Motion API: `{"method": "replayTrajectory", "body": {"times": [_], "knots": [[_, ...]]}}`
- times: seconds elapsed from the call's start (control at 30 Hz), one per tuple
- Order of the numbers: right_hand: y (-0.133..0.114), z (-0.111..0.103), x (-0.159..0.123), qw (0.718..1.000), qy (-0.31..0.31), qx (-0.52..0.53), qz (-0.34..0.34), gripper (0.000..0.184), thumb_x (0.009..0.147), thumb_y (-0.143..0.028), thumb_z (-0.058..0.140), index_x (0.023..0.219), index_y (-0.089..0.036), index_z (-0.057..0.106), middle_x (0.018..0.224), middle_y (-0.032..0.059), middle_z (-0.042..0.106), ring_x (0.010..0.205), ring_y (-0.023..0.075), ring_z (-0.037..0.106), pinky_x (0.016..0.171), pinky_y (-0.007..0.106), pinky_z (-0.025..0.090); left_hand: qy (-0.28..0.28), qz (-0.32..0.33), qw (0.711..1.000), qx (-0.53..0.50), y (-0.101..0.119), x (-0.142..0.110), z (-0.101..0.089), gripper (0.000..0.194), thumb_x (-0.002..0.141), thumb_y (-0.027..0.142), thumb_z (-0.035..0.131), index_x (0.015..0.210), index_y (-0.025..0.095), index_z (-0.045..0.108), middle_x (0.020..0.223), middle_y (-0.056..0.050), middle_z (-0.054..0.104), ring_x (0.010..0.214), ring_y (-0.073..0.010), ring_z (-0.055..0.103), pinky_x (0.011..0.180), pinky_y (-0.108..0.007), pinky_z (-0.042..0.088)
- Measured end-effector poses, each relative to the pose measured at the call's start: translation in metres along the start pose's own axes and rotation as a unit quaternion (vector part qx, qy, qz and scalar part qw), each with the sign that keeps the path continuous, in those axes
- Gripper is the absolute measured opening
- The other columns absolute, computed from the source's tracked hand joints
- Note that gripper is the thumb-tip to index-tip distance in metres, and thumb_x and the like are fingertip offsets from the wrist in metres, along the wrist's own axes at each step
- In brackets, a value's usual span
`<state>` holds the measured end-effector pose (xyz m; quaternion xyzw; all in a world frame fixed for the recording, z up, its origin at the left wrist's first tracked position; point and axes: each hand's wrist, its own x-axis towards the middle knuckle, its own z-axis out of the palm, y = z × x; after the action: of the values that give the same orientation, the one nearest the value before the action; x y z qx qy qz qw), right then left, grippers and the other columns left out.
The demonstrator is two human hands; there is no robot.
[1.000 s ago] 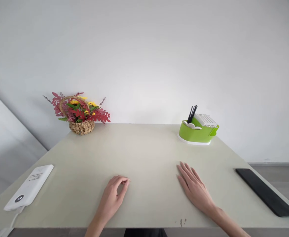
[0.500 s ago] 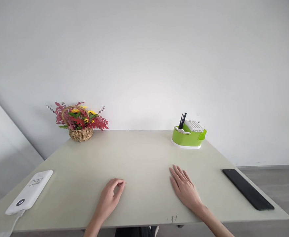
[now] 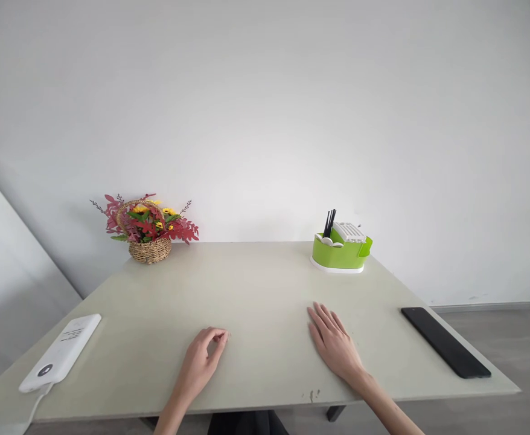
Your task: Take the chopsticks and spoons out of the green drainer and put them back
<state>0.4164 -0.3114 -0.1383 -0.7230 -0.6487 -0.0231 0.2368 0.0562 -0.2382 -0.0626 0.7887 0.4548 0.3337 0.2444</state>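
Observation:
My left hand rests on the pale table, its fingers curled so that thumb and fingertips meet in a loop. I see no object in that loop. To the right, my right hand lies palm down and flat, fingers stretched out, with nothing under it that I can see. Beyond the right hand stands a green utensil holder on a white base. It carries black chopsticks, white spoons and a white slotted piece.
A wicker basket of red and yellow flowers stands at the back left near the wall. A white power bank with a cable lies at the left edge. At the right edge lies a black phone. Dark marks spot the front edge.
The camera view has shifted slightly, so the things on the right appear a little further left and the flower basket a little lower. Both hands keep their poses on the table.

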Motion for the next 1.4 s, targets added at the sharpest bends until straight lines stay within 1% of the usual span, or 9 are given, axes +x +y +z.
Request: {"method": "replayTrajectory", "body": {"times": [0.13,0.3,0.47,0.6,0.8,0.93,1.13,1.3,1.4], "knots": [[-0.0005,0.0009,0.0005,1.0,0.005,-0.001,-0.001,0.058,0.108,-0.047,0.029,0.156,-0.022,0.049,0.165,0.0052,0.04,0.155,0.0237,0.033,0.128,0.048,0.026,0.0,-0.004,1.0,-0.001,-0.001,-0.0003,-0.0009,0.04,0.102,0.056,0.048,0.095,0.025,0.072,0.1,-0.007,0.076,0.096,-0.0244,0.071,0.091,-0.036,0.056],[-0.0009,0.0005,0.0007,1.0,-0.004,-0.004,0.001,0.058,0.108,-0.048,0.03,0.155,-0.021,0.05,0.165,0.0054,0.04,0.155,0.0236,0.032,0.129,0.047,0.025,-0.002,-0.007,1.0,0.0,-0.0004,-0.001,-0.0013,0.041,0.102,0.056,0.046,0.097,0.025,0.071,0.101,-0.008,0.076,0.097,-0.0244,0.071,0.092,-0.037,0.056],[0.0003,0.0006,0.0,1.0,0.006,-0.003,-0.007,0.057,0.108,-0.046,0.029,0.156,-0.021,0.05,0.165,0.0057,0.041,0.154,0.024,0.034,0.128,0.049,0.027,0.0,-0.006,1.0,-0.003,0.0037,-0.0018,-0.0013,0.04,0.102,0.056,0.047,0.097,0.024,0.072,0.101,-0.008,0.076,0.096,-0.0248,0.071,0.089,-0.035,0.057],[0.0011,0.0003,-0.0004,1.0,-0.002,-0.012,-0.007,0.058,0.108,-0.046,0.029,0.156,-0.019,0.05,0.165,0.0058,0.04,0.155,0.0238,0.033,0.129,0.048,0.026,0.003,-0.005,1.0,-0.003,0.0045,-0.0019,-0.0012,0.04,0.102,0.056,0.048,0.096,0.025,0.073,0.099,-0.008,0.077,0.095,-0.0243,0.072,0.084,-0.033,0.058],[0.0006,-0.0016,-0.0007,1.0,-0.005,-0.01,-0.001,0.058,0.109,-0.046,0.029,0.156,-0.019,0.05,0.166,0.0058,0.04,0.155,0.0232,0.034,0.129,0.047,0.026,0.006,0.004,1.0,0.003,0.0038,-0.0016,-0.0012,0.042,0.102,0.056,0.047,0.096,0.024,0.073,0.099,-0.008,0.076,0.095,-0.0238,0.072,0.088,-0.034,0.057],[0.0009,-0.0008,-0.0007,1.0,-0.005,-0.004,-0.001,0.058,0.108,-0.047,0.029,0.155,-0.019,0.051,0.165,0.0056,0.04,0.155,0.0231,0.033,0.129,0.047,0.025,0.005,0.001,1.0,-0.004,0.0038,-0.0021,-0.0009,0.042,0.102,0.057,0.047,0.095,0.024,0.072,0.099,-0.008,0.076,0.094,-0.0244,0.072,0.085,-0.033,0.058],[0.0028,0.0014,-0.0022,1.0,0.01,0.001,-0.006,0.057,0.108,-0.047,0.029,0.154,-0.023,0.051,0.165,0.0043,0.042,0.154,0.0233,0.035,0.128,0.048,0.026,0.002,-0.002,1.0,-0.001,0.0045,-0.0032,-0.0014,0.043,0.102,0.058,0.047,0.095,0.024,0.073,0.099,-0.009,0.076,0.095,-0.0248,0.071,0.081,-0.032,0.058],[0.0039,0.002,-0.0019,1.0,0.002,-0.013,-0.004,0.057,0.108,-0.046,0.03,0.155,-0.02,0.051,0.164,0.0053,0.042,0.154,0.0232,0.035,0.129,0.047,0.026,0.003,-0.003,1.0,-0.002,0.0073,-0.0037,-0.002,0.043,0.102,0.057,0.047,0.095,0.024,0.073,0.099,-0.009,0.076,0.095,-0.0249,0.072,0.081,-0.033,0.058],[0.0039,0.0018,-0.0019,1.0,0.001,-0.013,-0.003,0.057,0.108,-0.045,0.03,0.155,-0.02,0.05,0.164,0.0055,0.042,0.154,0.0228,0.035,0.129,0.047,0.026,0.003,-0.003,1.0,-0.004,0.0075,-0.0037,-0.0015,0.043,0.102,0.058,0.046,0.095,0.024,0.073,0.099,-0.009,0.076,0.094,-0.025,0.071,0.081,-0.033,0.058]]}}
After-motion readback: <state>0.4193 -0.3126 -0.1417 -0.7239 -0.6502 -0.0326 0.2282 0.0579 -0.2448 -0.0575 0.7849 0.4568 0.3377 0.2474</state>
